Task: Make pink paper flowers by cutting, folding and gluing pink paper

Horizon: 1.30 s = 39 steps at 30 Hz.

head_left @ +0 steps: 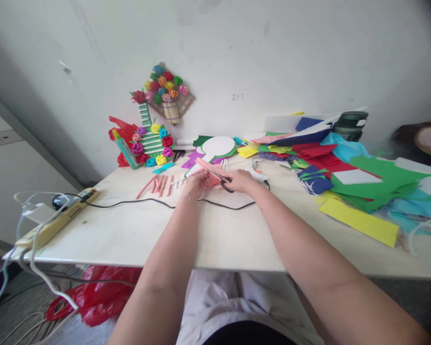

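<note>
Over the middle of the table, my left hand (pixel 197 183) is closed on a piece of pink paper (pixel 212 180). My right hand (pixel 241 181) grips a pair of scissors (pixel 225 183) by its dark handles, with the blades reaching left along the pink paper. Whether the blades are apart is too small to tell. Several pink paper strips (pixel 160 185) lie on the table to the left of my left hand. Just beyond my hands is a white round shape (pixel 218 147) with a green edge and a handle-like strip.
A black cable (pixel 129 202) crosses the table to a power strip (pixel 62 218) at left. Paper-flower decorations (pixel 153 136) and a green glue bottle (pixel 125 149) stand at the back left. Coloured paper sheets (pixel 359 223) pile up on the right, near a dark container (pixel 350 125).
</note>
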Available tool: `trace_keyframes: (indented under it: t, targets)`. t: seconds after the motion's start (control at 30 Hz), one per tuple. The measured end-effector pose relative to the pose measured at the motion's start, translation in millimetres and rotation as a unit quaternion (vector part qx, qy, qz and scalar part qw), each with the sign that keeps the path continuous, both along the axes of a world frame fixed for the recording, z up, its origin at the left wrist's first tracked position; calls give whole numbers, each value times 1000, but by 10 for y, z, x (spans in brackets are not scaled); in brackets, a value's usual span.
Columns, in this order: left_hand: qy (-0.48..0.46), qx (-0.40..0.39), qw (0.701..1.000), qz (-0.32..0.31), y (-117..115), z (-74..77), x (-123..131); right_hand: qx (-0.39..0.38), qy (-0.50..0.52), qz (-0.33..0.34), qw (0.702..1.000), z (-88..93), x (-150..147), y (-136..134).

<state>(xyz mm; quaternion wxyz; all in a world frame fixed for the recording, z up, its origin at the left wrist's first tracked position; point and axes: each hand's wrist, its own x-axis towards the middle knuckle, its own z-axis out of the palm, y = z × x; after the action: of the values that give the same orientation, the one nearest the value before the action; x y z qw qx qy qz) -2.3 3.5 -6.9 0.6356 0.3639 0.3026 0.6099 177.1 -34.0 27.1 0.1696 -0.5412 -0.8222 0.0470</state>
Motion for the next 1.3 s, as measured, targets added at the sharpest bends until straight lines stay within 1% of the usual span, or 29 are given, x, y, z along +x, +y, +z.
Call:
trace_keyframes:
  t: [0.57,0.8,1.1,1.3]
  targets:
    - [-5,1,1000,5,-18,15,6,8,25,-22,999,19,-14,-1]
    - [-3,-2,1000,4,-21,22,14,14,5,-15,1000,21,-10,-5]
    - [10,4,1000,-16,31,-50,6,22,-14,-11,1000,-40,-1,45]
    - [16,1,1000,-14,-3,-18,15,14,-10,-13,1000,-30,-3,41]
